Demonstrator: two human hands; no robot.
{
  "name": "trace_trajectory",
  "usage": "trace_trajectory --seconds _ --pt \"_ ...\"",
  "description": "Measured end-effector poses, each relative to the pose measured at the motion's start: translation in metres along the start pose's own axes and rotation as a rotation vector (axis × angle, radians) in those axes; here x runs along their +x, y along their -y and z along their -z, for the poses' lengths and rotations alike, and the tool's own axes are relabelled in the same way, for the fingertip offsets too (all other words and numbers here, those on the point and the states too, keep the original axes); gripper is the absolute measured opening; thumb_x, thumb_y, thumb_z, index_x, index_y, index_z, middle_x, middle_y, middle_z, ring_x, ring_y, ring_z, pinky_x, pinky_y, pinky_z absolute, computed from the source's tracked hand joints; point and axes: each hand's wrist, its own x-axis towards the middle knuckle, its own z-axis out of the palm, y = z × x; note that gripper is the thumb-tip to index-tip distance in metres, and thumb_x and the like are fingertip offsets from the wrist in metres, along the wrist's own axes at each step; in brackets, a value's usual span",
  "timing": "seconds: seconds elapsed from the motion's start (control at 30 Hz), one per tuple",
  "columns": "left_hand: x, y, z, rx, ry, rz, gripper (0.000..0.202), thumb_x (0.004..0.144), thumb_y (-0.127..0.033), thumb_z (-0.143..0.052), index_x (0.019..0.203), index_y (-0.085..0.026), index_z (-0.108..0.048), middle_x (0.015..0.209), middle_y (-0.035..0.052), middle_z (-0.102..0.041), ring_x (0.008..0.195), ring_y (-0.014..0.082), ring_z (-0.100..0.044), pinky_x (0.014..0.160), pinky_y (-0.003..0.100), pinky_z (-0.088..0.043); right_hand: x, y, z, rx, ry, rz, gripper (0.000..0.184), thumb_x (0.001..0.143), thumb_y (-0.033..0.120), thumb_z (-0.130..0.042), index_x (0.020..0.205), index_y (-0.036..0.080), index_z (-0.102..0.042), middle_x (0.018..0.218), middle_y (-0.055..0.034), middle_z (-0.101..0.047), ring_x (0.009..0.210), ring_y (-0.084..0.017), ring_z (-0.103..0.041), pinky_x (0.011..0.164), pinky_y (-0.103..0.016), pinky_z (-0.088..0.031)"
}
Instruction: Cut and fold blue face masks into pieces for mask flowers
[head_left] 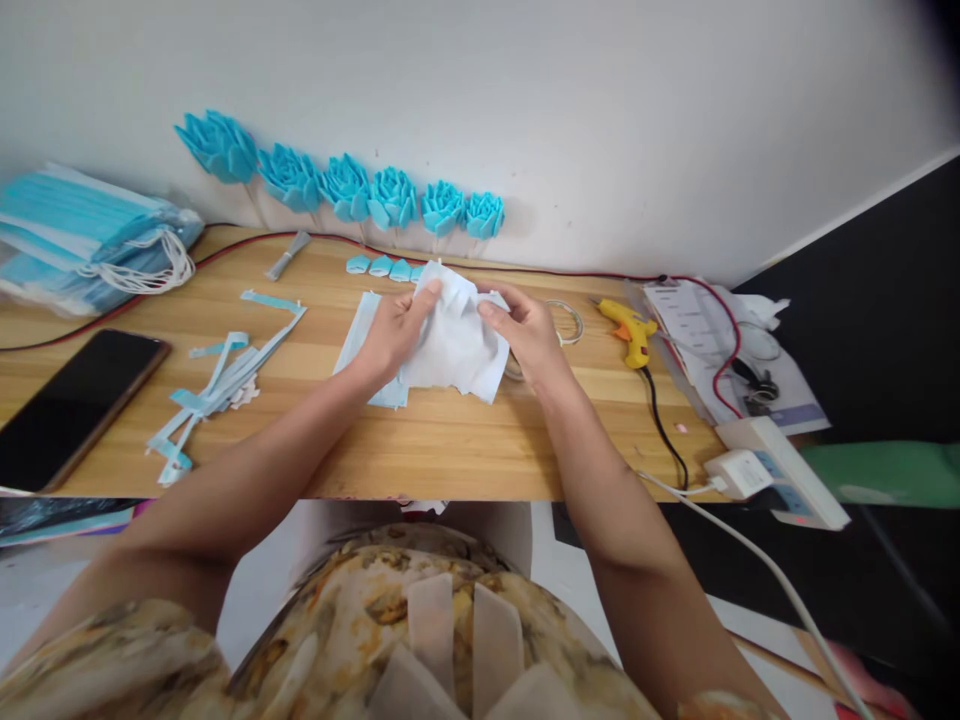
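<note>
My left hand [394, 330] and my right hand [525, 330] both pinch a white sheet of mask fabric [457, 340], holding it just above the wooden table [450, 450]. The left fingers grip its upper left edge and the right fingers its upper right edge. Under the sheet lies a light blue mask layer [360, 335], flat on the table. Small blue folded petals [382, 266] sit in a row just behind the sheet.
Several blue fabric roses [345, 185] lean on the wall. A stack of blue masks [82, 235] lies far left, a black phone [71, 405] near the left edge, cut strips [217, 385] beside it. A yellow glue gun [630, 328], papers [720, 350] and a power strip [780, 470] are at right.
</note>
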Motion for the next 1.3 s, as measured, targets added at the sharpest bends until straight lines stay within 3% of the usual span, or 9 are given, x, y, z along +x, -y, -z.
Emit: trace_trajectory --seconds 0.1,0.3,0.47,0.77,0.87,0.97,1.03,1.13,1.3 --pt "-0.005 -0.005 -0.002 0.086 0.108 -0.033 0.053 0.078 -0.068 -0.074 0.068 -0.017 -0.063 0.065 0.0015 -0.064 0.058 0.0137 -0.056 0.05 0.024 -0.039 -0.002 0.002 0.001 -0.054 -0.039 -0.027 0.046 0.07 0.06 -0.083 0.096 0.023 -0.077 0.093 -0.0017 -0.076 0.086 -0.019 -0.067 0.075 -0.03 -0.054" --pt "-0.005 -0.006 -0.001 0.228 0.359 0.009 0.043 0.067 -0.055 -0.086 0.081 -0.016 -0.075 0.081 0.0045 -0.074 0.074 0.0204 -0.066 0.063 0.028 -0.048 -0.001 -0.003 0.002 -0.088 -0.194 0.034 0.043 0.076 0.064 -0.076 0.077 0.021 -0.07 0.068 0.0022 -0.059 0.065 -0.012 -0.053 0.059 -0.026 -0.041" --pt "-0.005 -0.001 -0.001 0.254 0.382 0.029 0.045 0.067 -0.054 -0.085 0.089 -0.017 -0.077 0.091 0.0059 -0.076 0.081 0.0232 -0.068 0.068 0.031 -0.051 0.002 -0.008 0.004 -0.149 -0.267 0.071 0.048 0.08 0.069 -0.07 0.074 0.022 -0.062 0.068 0.002 -0.053 0.068 -0.013 -0.052 0.059 -0.025 -0.04" --pt "0.002 0.005 0.0 0.536 0.184 0.018 0.037 0.07 -0.047 -0.074 0.088 -0.014 -0.072 0.081 0.0061 -0.072 0.075 0.0257 -0.065 0.064 0.033 -0.048 0.01 -0.011 0.008 -0.015 -0.41 0.13 0.049 0.078 0.07 -0.071 0.081 0.022 -0.066 0.075 0.0009 -0.059 0.075 -0.015 -0.058 0.066 -0.027 -0.048" --pt "0.002 -0.002 0.003 0.523 0.252 0.012 0.042 0.07 -0.051 -0.075 0.091 -0.014 -0.073 0.085 0.0062 -0.073 0.079 0.0259 -0.066 0.068 0.034 -0.049 0.01 -0.009 0.009 -0.005 -0.414 0.14 0.048 0.079 0.07 -0.071 0.084 0.022 -0.068 0.077 0.0007 -0.062 0.078 -0.015 -0.061 0.068 -0.027 -0.05" --pt "-0.002 -0.01 0.003 0.365 0.369 0.018 0.048 0.07 -0.057 -0.078 0.097 -0.016 -0.075 0.094 0.0057 -0.074 0.086 0.025 -0.067 0.072 0.033 -0.05 0.006 -0.008 0.004 -0.018 -0.373 0.103 0.048 0.078 0.07 -0.072 0.081 0.022 -0.068 0.074 0.0016 -0.062 0.079 -0.016 -0.063 0.068 -0.027 -0.051" --pt "-0.005 -0.012 0.002 0.294 0.358 0.039 0.049 0.07 -0.059 -0.081 0.095 -0.017 -0.075 0.094 0.0059 -0.075 0.086 0.0246 -0.067 0.071 0.032 -0.051 0.002 -0.007 -0.002 -0.017 -0.31 0.085 0.047 0.076 0.069 -0.074 0.078 0.022 -0.069 0.073 0.002 -0.063 0.08 -0.016 -0.064 0.069 -0.027 -0.052" --pt "-0.006 -0.009 0.0 0.252 0.247 0.088 0.047 0.066 -0.057 -0.085 0.087 -0.017 -0.073 0.086 0.0062 -0.074 0.08 0.0242 -0.068 0.067 0.032 -0.052 -0.004 -0.006 -0.01 0.025 -0.171 0.088 0.046 0.077 0.068 -0.074 0.081 0.022 -0.073 0.08 0.0001 -0.07 0.089 -0.019 -0.068 0.077 -0.03 -0.056" --pt "0.001 -0.001 0.002 0.005 0.014 0.065 0.05 0.062 -0.055 -0.089 0.09 -0.016 -0.073 0.09 0.0087 -0.077 0.083 0.0275 -0.072 0.069 0.036 -0.058 -0.003 -0.003 -0.011 0.045 -0.05 0.045 0.057 0.08 0.072 -0.069 0.113 0.026 -0.074 0.113 -0.0042 -0.076 0.116 -0.024 -0.068 0.092 -0.035 -0.059"
